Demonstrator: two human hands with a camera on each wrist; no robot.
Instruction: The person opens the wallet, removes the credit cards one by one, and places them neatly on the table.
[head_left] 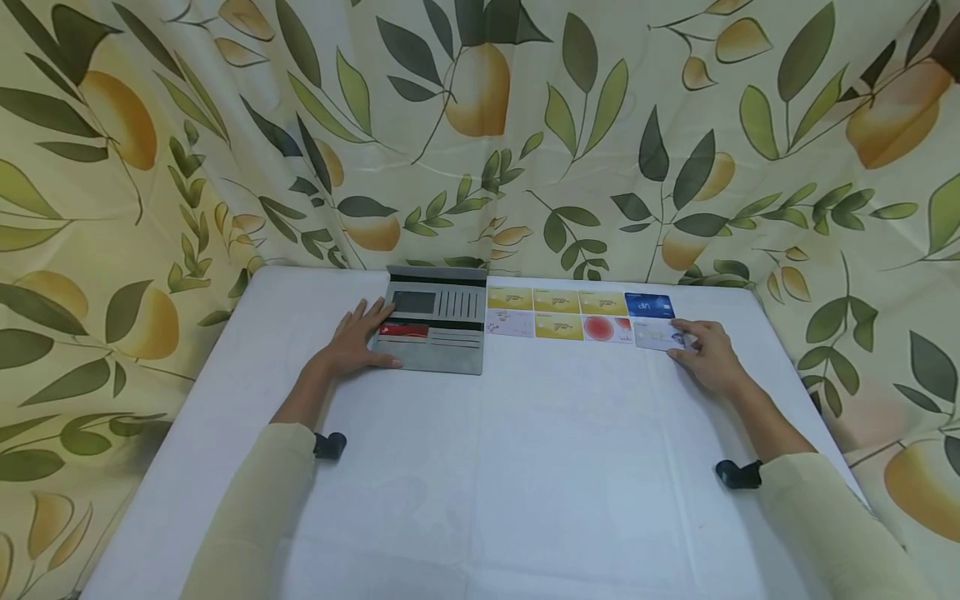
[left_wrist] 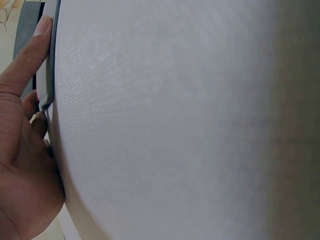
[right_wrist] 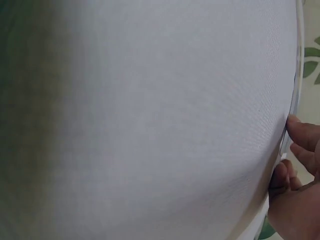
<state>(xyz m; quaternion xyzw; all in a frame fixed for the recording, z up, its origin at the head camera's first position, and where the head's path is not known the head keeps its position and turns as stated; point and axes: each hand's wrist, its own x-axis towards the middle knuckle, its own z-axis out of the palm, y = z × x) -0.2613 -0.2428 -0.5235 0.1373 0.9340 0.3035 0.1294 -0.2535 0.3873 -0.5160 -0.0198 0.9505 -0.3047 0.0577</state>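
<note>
A grey card wallet lies unfolded at the back of the table, with a dark window, several slots and a red card tucked in it. My left hand rests at its left side, fingers spread and thumb on the lower part. In the left wrist view the thumb lies along the wallet's edge. At the right end of a two-row layout of cards, my right hand grips a silvery card by its right end, thumb below and fingers above. The right wrist view shows those fingers low against the tabletop.
Beside the wallet lie several yellow cards, a pale lilac card, a card with a red circle and a blue card. The white-covered table ends at a fruit-patterned curtain.
</note>
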